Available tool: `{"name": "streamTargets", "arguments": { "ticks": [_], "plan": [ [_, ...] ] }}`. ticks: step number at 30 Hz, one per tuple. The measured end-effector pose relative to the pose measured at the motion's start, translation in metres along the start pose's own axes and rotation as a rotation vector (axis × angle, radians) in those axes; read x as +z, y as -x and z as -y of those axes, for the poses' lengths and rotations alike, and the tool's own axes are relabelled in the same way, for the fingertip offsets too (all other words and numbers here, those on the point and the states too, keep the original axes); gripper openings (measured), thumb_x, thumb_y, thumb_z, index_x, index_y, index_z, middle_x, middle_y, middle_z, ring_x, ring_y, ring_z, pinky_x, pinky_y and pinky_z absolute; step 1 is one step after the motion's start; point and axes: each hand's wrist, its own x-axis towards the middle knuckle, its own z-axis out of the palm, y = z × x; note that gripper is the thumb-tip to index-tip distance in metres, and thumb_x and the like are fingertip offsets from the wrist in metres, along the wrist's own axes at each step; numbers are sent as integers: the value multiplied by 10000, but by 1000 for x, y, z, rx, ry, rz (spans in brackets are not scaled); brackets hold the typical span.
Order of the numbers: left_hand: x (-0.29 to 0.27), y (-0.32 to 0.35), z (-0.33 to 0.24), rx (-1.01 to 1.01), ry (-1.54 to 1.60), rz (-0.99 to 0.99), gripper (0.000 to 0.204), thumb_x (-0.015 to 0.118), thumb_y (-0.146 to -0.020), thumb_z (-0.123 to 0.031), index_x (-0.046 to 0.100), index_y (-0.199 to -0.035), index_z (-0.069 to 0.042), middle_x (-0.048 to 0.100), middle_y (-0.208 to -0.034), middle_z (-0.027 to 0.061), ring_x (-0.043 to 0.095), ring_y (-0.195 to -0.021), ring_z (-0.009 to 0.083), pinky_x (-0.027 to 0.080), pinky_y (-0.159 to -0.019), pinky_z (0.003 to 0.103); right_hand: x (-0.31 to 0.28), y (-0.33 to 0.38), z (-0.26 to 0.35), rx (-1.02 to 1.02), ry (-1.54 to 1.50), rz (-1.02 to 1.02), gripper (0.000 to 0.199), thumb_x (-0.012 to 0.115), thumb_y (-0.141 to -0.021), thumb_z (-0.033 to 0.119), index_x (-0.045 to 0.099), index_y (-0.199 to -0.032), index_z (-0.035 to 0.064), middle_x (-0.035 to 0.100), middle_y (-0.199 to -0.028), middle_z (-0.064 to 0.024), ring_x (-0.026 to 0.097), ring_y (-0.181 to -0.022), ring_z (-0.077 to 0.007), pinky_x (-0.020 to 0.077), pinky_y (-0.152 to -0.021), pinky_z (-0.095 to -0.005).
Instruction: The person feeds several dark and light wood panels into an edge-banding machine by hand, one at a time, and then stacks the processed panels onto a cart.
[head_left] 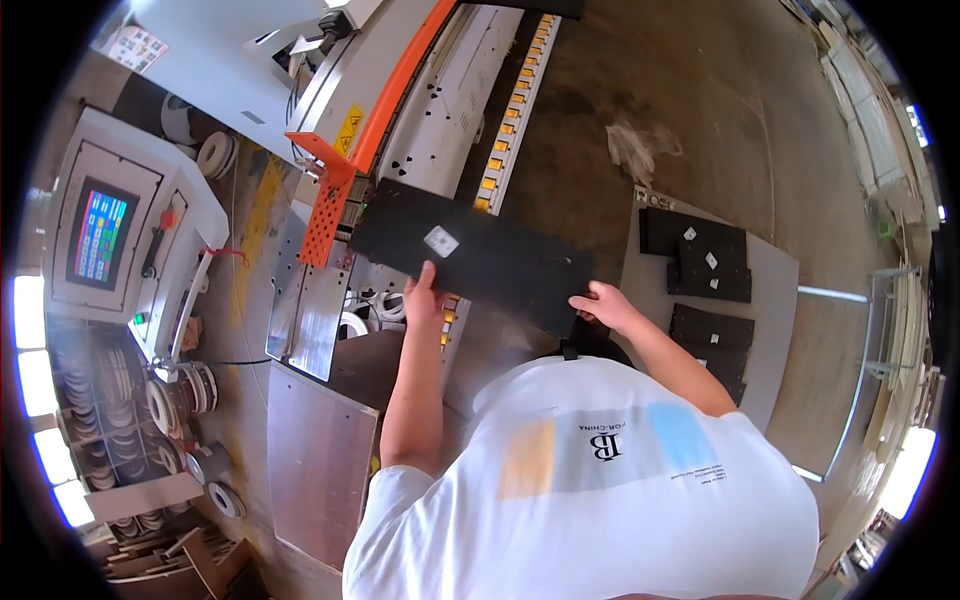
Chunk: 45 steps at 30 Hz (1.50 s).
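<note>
A flat black board (490, 262) with a white label (440, 241) is held level in front of me by both hands. My left hand (424, 298) grips its near edge, thumb on top and fingers hidden beneath. At the board's right end, my right hand (602, 304) pinches the corner between thumb and fingers. The board's far left end lies at the machine's infeed, beside an orange perforated bracket (328, 205). Part of the board covers a strip of yellow rollers (497, 145).
Several black labelled boards (708, 262) lie on a grey panel (770, 300) to my right. A control console with a lit screen (103, 232) stands at left. Rolls of edging (165, 405) fill a rack at lower left. Clear plastic film (632, 150) lies on the floor.
</note>
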Motion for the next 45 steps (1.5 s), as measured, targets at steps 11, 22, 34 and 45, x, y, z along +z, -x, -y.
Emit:
{"name": "streamTargets", "arguments": {
  "ticks": [11,22,34,45],
  "plan": [
    [-63,9,1,123,-266,-246,639,672,-997,-260,306,-1520,-255,628,-1250,86,676,-995,239,543,-623,360,89,-34,46,-184,202,270,448,779,-912,279,589,-1170,-35,727,-1051,-98,691,-909,-171,572,-801,-318],
    [-8,35,-12,202,-216,-376,807,605,-1028,-163,116,-1638,-363,472,-1509,156,551,-1282,360,534,-845,448,-6,-20,-106,-12,407,-53,535,735,-897,462,671,-1260,75,752,-1118,-108,714,-1036,-243,552,-887,-357],
    [39,-40,-10,238,-246,-390,899,720,-952,-172,170,-1631,-382,603,-1337,121,658,-930,280,544,-578,364,-89,114,-260,584,-17,-377,417,711,-901,383,710,-1173,68,748,-1017,-85,716,-849,-156,557,-694,-308],
    [63,-128,-21,-3,-400,-248,690,666,-987,-457,387,-1539,-150,575,-1361,113,602,-1111,283,510,-949,446,-154,8,-258,346,41,-399,411,688,-934,429,714,-1182,103,757,-974,-67,716,-876,-175,557,-778,-340]
  ]
}}
